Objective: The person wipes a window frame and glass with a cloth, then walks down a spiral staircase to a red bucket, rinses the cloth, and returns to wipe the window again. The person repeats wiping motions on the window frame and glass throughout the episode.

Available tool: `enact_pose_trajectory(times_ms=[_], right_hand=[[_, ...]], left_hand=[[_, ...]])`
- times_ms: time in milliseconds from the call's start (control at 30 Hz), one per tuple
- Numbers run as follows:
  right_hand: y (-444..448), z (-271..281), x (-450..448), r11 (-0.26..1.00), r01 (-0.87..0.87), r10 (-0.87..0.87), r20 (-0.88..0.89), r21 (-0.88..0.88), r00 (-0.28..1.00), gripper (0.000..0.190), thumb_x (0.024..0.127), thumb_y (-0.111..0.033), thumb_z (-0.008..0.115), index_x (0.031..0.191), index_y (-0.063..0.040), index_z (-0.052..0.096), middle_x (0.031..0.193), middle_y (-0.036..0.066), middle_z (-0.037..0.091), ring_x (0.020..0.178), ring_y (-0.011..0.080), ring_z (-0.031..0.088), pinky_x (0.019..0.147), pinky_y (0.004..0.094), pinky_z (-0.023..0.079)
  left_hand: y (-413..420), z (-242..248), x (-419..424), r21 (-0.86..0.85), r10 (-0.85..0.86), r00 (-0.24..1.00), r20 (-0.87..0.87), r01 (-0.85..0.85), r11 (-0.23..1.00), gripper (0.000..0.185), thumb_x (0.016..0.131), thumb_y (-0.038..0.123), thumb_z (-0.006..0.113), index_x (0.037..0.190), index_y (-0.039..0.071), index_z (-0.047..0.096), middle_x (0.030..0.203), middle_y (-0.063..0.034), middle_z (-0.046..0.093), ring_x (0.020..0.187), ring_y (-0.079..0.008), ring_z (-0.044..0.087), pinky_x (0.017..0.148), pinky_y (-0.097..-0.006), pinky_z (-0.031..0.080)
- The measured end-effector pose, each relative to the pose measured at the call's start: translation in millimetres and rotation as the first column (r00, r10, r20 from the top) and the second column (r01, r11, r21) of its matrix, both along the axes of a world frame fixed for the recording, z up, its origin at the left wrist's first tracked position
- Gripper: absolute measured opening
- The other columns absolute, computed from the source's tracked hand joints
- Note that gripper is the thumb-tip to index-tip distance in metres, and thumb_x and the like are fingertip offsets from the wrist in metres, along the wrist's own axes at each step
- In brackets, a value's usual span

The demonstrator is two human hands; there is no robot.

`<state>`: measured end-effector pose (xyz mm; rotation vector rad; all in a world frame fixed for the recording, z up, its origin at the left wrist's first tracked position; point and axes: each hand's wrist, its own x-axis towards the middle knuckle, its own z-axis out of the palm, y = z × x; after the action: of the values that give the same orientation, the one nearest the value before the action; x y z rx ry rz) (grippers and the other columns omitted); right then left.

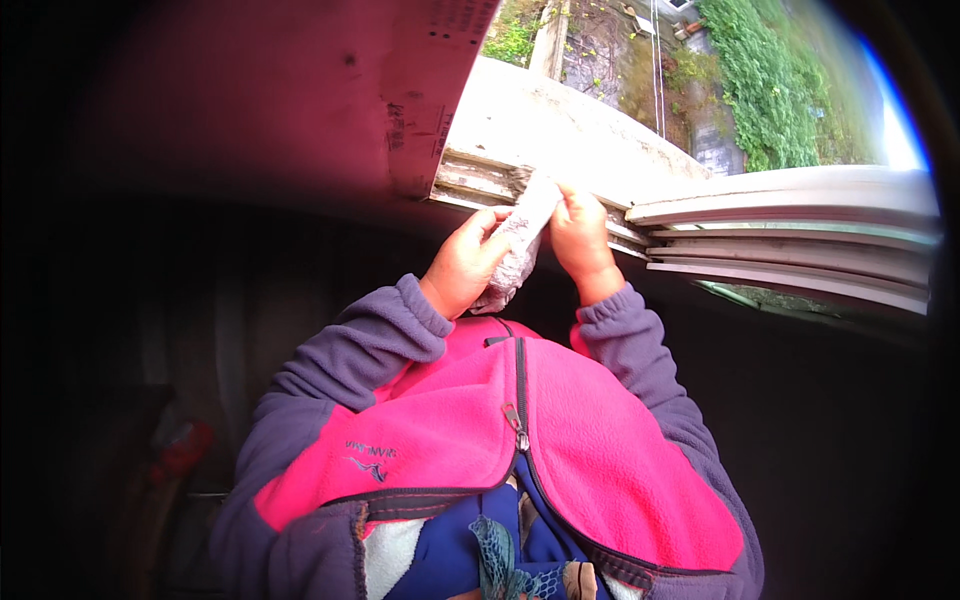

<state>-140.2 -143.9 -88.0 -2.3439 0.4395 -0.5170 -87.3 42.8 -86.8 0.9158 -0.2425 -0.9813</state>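
Note:
Between my two hands is a pale, crumpled bundle [516, 266], perhaps cloth or paper, slanting up toward the window. My left hand [466, 259] grips its lower left side, thumb on top. At its upper right, my right hand [583, 229] pinches the edge with bent fingers. The bundle's upper end is washed out by bright light. Just beyond it lies the dirty window track [480, 180], with worn grooves, and a small dark patch shows where the bundle meets it.
To the right stand stacked white sliding window frames [787, 244]. A pinkish panel [300, 97] bearing writing covers the upper left. Outside are a sunlit ledge [570, 112], thin cables [658, 75] and green plants [772, 90]. A red object [184, 450] sits in shadow at lower left.

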Motion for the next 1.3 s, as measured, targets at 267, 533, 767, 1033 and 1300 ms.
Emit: enact_pose_trajectory(times_ms=[267,533,767,1033,1300], right_hand=[[-34,44,-46,0.899,0.104,-0.160,-0.099,-0.425,0.982,0.032,0.087,-0.001,0.057,0.116,-0.006,0.067,0.105,0.019,0.069,0.094,0.0396,0.066,0.082,0.0447,0.054],[-32,33,-35,0.996,-0.008,-0.004,-0.141,-0.087,0.990,0.030,0.086,0.002,0.057,0.110,-0.005,0.072,0.100,0.020,0.071,0.094,0.0364,0.069,0.084,0.0403,0.055],[-31,24,-19,0.987,0.004,0.051,-0.337,0.160,0.940,0.029,0.090,-0.002,0.060,0.116,-0.006,0.072,0.095,0.019,0.073,0.088,0.0273,0.072,0.082,0.0347,0.055],[3,38,-11,0.897,-0.384,0.408,-0.077,0.220,0.910,0.035,0.094,0.008,0.048,0.125,0.001,0.065,0.116,0.008,0.070,0.107,0.0162,0.064,0.096,0.0290,0.049],[-26,39,-23,0.765,-0.131,0.202,-0.042,0.631,0.978,0.031,0.099,0.003,0.050,0.128,0.002,0.059,0.127,0.010,0.066,0.107,0.0159,0.066,0.094,0.0299,0.051]], left_hand=[[-51,-6,-12,0.066,-0.164,0.986,0.040,0.161,0.985,0.026,0.100,0.009,0.053,0.123,-0.003,0.058,0.103,-0.0061,0.066,0.089,-0.0106,0.063,0.079,-0.0264,0.052],[-46,-17,-13,-0.005,-0.164,0.985,-0.057,0.164,0.987,0.028,0.102,0.010,0.052,0.127,-0.002,0.057,0.110,-0.0069,0.066,0.095,-0.0121,0.064,0.085,-0.0279,0.053],[-25,-12,-4,0.067,-0.057,0.998,-0.012,0.058,0.996,0.042,0.100,0.009,0.058,0.138,-0.001,0.044,0.113,-0.0099,0.065,0.098,-0.0148,0.064,0.087,-0.0291,0.053],[-16,-10,3,0.048,-0.009,0.999,-0.047,0.011,0.999,0.054,0.095,0.011,0.069,0.141,0.002,0.042,0.116,-0.0087,0.063,0.106,-0.0161,0.062,0.091,-0.0321,0.053],[-9,-10,9,0.031,0.100,0.963,-0.250,-0.095,0.995,0.025,0.099,0.010,0.059,0.122,0.000,0.062,0.103,-0.0060,0.070,0.090,-0.0124,0.067,0.082,-0.0275,0.055]])
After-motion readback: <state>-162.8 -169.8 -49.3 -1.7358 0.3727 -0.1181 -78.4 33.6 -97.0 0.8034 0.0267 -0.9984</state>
